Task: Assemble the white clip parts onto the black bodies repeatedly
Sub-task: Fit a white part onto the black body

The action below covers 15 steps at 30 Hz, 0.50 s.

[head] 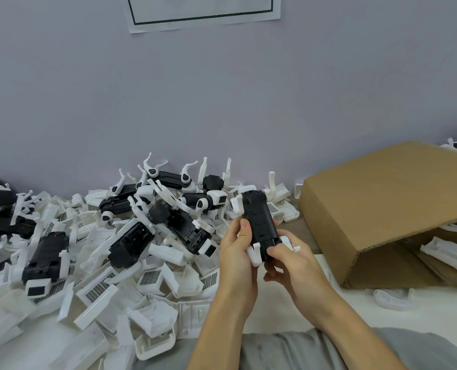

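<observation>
Both hands hold one black body (259,222) upright in front of me, right of centre. My left hand (238,252) grips its left side, thumb up along the edge. My right hand (291,260) grips its lower end, thumb pressing the black bottom part. White clip parts (255,253) stick out at the body's lower left and lower right, and another white piece (236,205) sits at its upper left. Behind, a heap of black bodies (131,241) with white arms lies on the surface.
Loose white plastic shells and grilles (102,289) cover the left and centre. An open cardboard box (382,204) lies on its side at the right, with white parts (446,252) inside. A grey wall stands close behind. My grey-clothed lap (288,351) is at the bottom.
</observation>
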Each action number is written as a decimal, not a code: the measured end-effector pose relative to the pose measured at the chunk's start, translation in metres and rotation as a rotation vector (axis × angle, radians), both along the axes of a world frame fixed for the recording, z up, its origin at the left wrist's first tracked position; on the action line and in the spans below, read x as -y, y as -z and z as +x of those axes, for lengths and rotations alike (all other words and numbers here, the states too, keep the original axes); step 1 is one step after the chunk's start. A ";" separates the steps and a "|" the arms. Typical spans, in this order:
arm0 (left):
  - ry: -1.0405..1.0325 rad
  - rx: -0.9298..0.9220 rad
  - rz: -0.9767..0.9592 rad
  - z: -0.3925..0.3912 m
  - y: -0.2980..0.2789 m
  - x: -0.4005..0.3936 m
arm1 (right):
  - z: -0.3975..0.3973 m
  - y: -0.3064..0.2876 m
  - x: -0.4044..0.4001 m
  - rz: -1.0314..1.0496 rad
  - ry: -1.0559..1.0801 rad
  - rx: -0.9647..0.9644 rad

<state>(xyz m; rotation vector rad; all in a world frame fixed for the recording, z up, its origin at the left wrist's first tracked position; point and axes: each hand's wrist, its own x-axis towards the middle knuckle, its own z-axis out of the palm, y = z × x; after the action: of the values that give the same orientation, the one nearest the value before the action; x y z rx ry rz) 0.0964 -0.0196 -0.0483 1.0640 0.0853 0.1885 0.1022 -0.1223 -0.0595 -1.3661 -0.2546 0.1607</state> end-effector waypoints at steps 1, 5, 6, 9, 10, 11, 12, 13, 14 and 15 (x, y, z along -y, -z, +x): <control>0.002 0.001 -0.002 0.000 0.000 0.000 | 0.000 0.000 0.000 -0.007 0.000 0.003; -0.017 -0.020 -0.017 0.000 -0.001 0.000 | 0.000 0.001 -0.001 -0.025 -0.001 0.018; -0.017 -0.025 -0.015 0.000 -0.001 0.000 | 0.000 0.001 -0.001 -0.024 -0.001 0.019; -0.021 -0.035 -0.015 -0.001 -0.003 0.000 | -0.001 0.001 0.001 -0.004 -0.019 0.017; -0.023 -0.036 -0.021 -0.002 -0.004 0.000 | -0.001 0.001 0.001 0.006 -0.034 0.020; -0.025 -0.037 -0.025 -0.002 -0.004 0.000 | -0.001 0.001 0.001 0.012 -0.046 0.023; -0.026 -0.037 -0.028 -0.002 -0.004 0.000 | -0.001 0.001 0.001 0.013 -0.050 0.026; -0.027 -0.036 -0.031 -0.002 -0.004 0.000 | -0.001 0.000 0.001 0.011 -0.048 0.027; -0.026 -0.035 -0.033 -0.002 -0.004 0.000 | -0.001 0.001 0.001 0.009 -0.043 0.025; -0.024 -0.034 -0.033 -0.002 -0.004 0.000 | -0.001 0.001 0.001 0.009 -0.038 0.022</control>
<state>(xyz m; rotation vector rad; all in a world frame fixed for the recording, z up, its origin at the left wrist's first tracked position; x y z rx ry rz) 0.0945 -0.0200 -0.0445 1.0334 0.1310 0.1899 0.1011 -0.1232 -0.0601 -1.3550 -0.2991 0.1764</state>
